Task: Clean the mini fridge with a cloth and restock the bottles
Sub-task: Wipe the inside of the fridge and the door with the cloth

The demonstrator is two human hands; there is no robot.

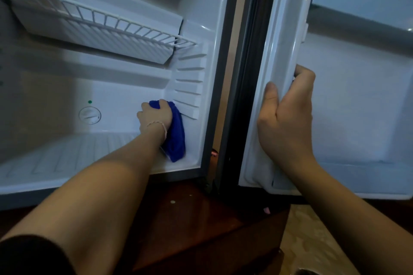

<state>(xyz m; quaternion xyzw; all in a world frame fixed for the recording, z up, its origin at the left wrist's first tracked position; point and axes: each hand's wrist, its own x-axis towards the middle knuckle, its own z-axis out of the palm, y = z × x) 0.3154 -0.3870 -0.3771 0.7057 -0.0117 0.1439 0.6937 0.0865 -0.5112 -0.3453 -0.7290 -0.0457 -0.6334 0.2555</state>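
Cloth [176, 134] first: a blue one, bunched in the left hand [155, 116] and pressed into the lower right back corner of the fridge [207, 100], where the back wall meets the ribbed side wall. The fingers curl over the top of the wad, so this grip has it firmly, and a loose tail hangs down past the wrist toward the floor of the cabinet.

It looks soft, light and limp, probably a towelling weave. That kind of fabric will fold into the corner and between the moulded ribs [190, 87] if pushed in with the fingertips, but it gives no stiffness of its own, so the pressure has to come from the hand behind it. Holding it in a wad, as here, seems the sensible hold; the dangling tail could drag or catch on the ribs, and tucking it into the palm would help.

The right hand [288, 116] grips the inner edge of the open door [346, 107], thumb on the near face and fingers wrapped round the gasket lip, steadying it. The door is light plastic on the inside and will likely swing freely, so that hold is worth having.

A wire shelf [107, 22] sits above the cleaning spot, and a thermostat dial [89, 115] is on the back wall to the left. The liner looks smooth and should wipe easily. No bottles are in view, so restocking appears not yet begun.
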